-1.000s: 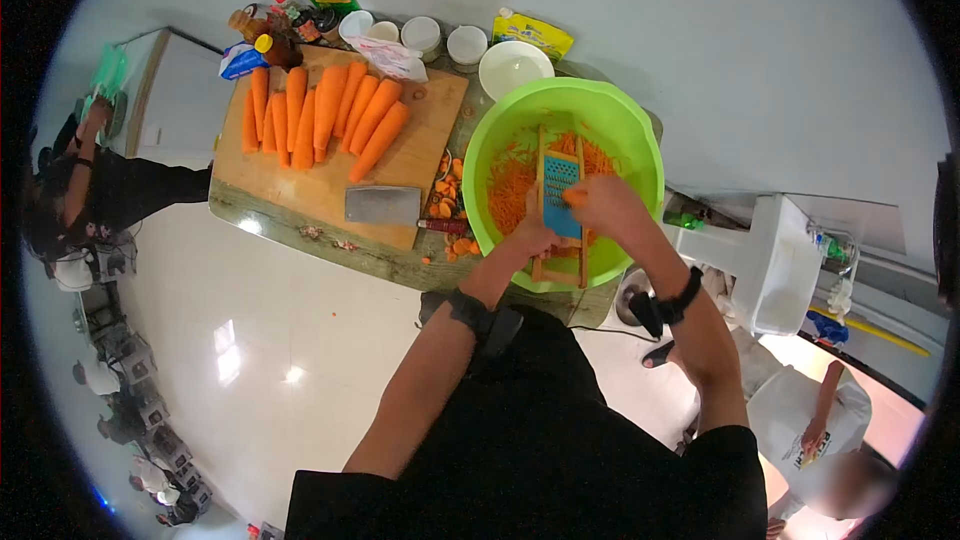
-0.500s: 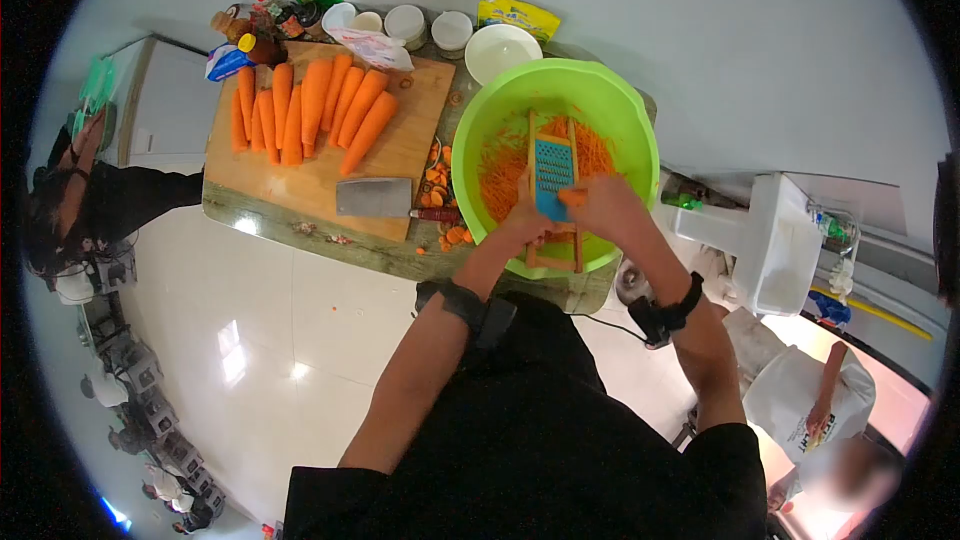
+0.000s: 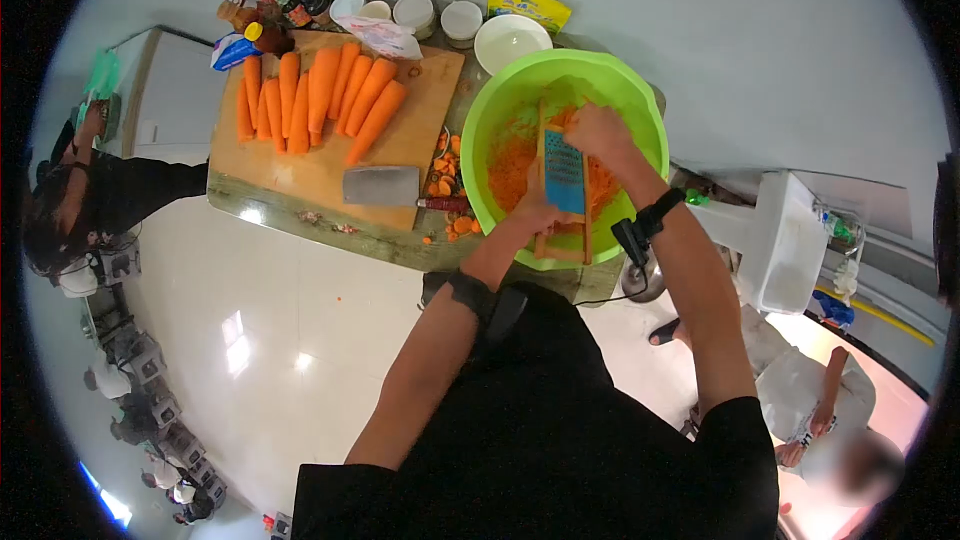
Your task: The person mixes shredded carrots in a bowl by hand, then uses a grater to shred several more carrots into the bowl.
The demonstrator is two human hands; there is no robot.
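A grater (image 3: 564, 168) with a blue plate in a wooden frame leans in a large green basin (image 3: 655, 130), tilted over the near rim. My left hand (image 3: 536, 214) is closed on the lower part of its frame. Near the grater's upper end my right hand (image 3: 598, 132) is closed around a piece of carrot, mostly hidden by the fingers. Shredded carrot (image 3: 512, 168) lies in the basin beneath and on both sides of the grater.
Left of the basin, whole peeled carrots (image 3: 322, 90) and a cleaver (image 3: 382, 185) lie on a wooden board (image 3: 290, 180). Carrot scraps (image 3: 441, 180) sit between board and basin. Bottles, tubs (image 3: 414, 12) and a white bowl (image 3: 512, 42) line the back. Other people are at both sides.
My right hand has moved up along the grater, away from me, from its lower part to its upper end. My left hand keeps its hold on the frame. The view has shifted slightly.
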